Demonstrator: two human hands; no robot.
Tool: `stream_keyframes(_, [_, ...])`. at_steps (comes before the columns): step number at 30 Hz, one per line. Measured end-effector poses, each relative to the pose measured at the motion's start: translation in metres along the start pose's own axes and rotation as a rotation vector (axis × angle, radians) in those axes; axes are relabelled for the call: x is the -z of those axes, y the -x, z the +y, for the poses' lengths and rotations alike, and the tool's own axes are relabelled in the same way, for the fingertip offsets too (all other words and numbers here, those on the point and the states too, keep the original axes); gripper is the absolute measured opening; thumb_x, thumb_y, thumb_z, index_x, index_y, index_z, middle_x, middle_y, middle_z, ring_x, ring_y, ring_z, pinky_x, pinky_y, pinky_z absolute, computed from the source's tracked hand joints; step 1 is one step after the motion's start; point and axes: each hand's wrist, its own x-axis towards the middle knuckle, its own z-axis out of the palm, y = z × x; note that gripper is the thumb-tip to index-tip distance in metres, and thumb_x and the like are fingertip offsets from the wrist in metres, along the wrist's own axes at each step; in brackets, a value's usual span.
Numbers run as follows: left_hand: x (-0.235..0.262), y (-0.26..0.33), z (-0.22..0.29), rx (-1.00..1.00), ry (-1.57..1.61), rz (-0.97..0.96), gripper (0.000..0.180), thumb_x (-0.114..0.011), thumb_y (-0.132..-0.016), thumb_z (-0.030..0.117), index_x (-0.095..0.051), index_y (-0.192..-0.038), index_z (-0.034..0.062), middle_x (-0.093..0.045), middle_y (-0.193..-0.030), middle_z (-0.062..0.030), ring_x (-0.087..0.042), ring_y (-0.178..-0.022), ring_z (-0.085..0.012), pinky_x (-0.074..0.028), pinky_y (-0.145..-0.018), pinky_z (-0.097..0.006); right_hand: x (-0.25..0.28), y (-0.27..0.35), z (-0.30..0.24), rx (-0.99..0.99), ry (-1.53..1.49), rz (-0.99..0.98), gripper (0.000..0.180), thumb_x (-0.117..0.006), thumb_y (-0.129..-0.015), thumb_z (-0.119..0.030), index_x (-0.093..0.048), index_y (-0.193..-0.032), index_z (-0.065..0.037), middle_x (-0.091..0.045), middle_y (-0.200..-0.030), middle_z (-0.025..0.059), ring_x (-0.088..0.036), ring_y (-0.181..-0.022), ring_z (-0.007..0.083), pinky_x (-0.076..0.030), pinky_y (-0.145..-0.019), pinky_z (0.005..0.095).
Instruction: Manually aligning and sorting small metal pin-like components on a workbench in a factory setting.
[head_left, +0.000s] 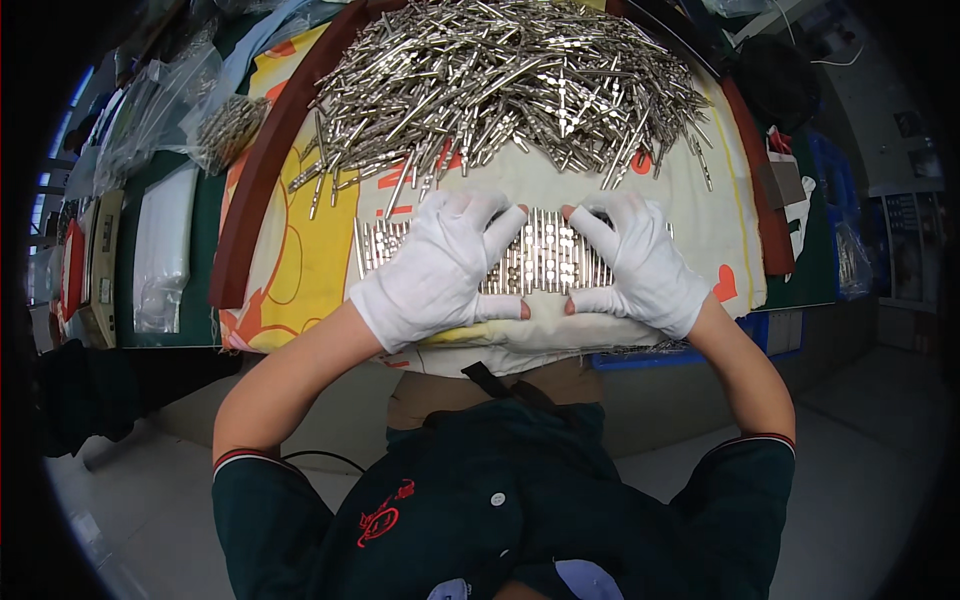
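Observation:
A row of slim, shiny metal rods [545, 250] with ringed, bead-like sections lies side by side on the cloth in front of me. Over the left part of the row rests my left hand [430, 265], in a white glove with thumb and forefinger tips bare. My right hand [650, 265], gloved the same way, covers the right part. On each hand the forefinger is at the rods' far ends and the thumb at their near ends, spread apart. Several rods show between the hands; others are hidden under the gloves.
A large heap of similar loose rods [520, 80] fills the far side of the patterned cloth [300, 250]. Dark red wooden rails [245, 220] border it left and right. Plastic bags [165, 245] lie at the left; a blue crate [785, 330] sits low at the right.

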Motion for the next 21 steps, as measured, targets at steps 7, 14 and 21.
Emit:
stream_keyframes(7, [0.015,0.003,0.001,-0.083,0.015,0.028,0.093,-0.053,-0.083,0.068,-0.039,-0.144,-0.0011,-0.045,-0.136,-0.0215,-0.043,-0.127,-0.038,-0.028,-0.111,-0.05,0.007,-0.007,-0.01,0.052,0.048,-0.01,0.093,-0.061,-0.08,-0.064,-0.042,-0.138,0.006,-0.044,-0.138,0.0217,-0.041,-0.131,0.0375,-0.033,-0.108,0.0479])
stream_keyframes(14, [0.012,0.036,-0.01,-0.167,0.134,-0.121,0.1,-0.053,-0.08,0.071,-0.029,-0.151,0.0044,-0.033,-0.154,-0.0203,-0.035,-0.141,-0.0381,-0.023,-0.117,-0.051,0.015,-0.008,-0.012,0.146,0.008,-0.242,0.096,-0.045,-0.088,-0.069,-0.03,-0.147,0.006,-0.031,-0.153,0.0259,-0.03,-0.143,0.0408,-0.02,-0.119,0.0497])
stream_keyframes(21, [0.041,0.07,-0.035,-0.013,0.022,0.151,0.086,-0.068,-0.077,0.056,-0.044,-0.138,-0.0003,-0.048,-0.138,-0.02,-0.046,-0.127,-0.0374,-0.034,-0.108,-0.049,0.012,-0.009,-0.017,0.148,0.005,-0.251,0.093,-0.045,-0.088,-0.069,-0.035,-0.144,0.005,-0.03,-0.153,0.0268,-0.031,-0.142,0.0413,-0.022,-0.118,0.0496])
